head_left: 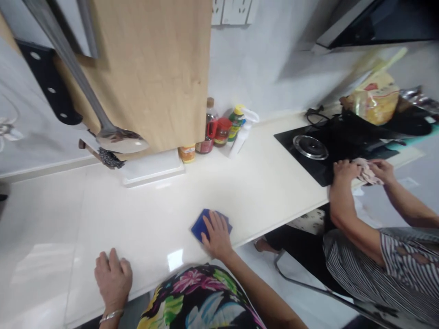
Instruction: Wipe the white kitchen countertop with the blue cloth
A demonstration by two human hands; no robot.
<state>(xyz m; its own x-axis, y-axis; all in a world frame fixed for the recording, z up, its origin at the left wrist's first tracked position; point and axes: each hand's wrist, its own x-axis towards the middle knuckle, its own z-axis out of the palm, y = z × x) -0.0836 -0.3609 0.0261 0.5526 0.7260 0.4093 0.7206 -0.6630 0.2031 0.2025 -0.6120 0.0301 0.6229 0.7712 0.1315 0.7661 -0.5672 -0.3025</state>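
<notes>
Blue cloth [198,225]: where is it on your feed?

Lower middle of the frame, lying on the bench [137,219] near its front edge. My right grip [216,235] is spread over it.

Clenched?

No. I see the palm down and the fingers open, pressing on top, with no pinch on the cloth.

And the left one?

My left grip [113,278] is at the lower left, fingertips on the bench, released and holding nothing. A silver bracelet [111,316] circles the wrist.

What's around them?

At the upper middle stands a wooden chopping board [147,68] with a steel ladle [118,139] in front of it. Just right of the board, a spray bottle [243,132] and a red-lidded jar [222,132] sit among other bottles against the wall. Further right is a black hob [302,157] with a yellow packet [375,98] beyond it.

Anyone else?

Yes. Someone in a striped shirt [356,256] stands at the right, their hands [346,172] gripping a pinkish cloth [366,171] beside the hob, well apart from mine.
</notes>
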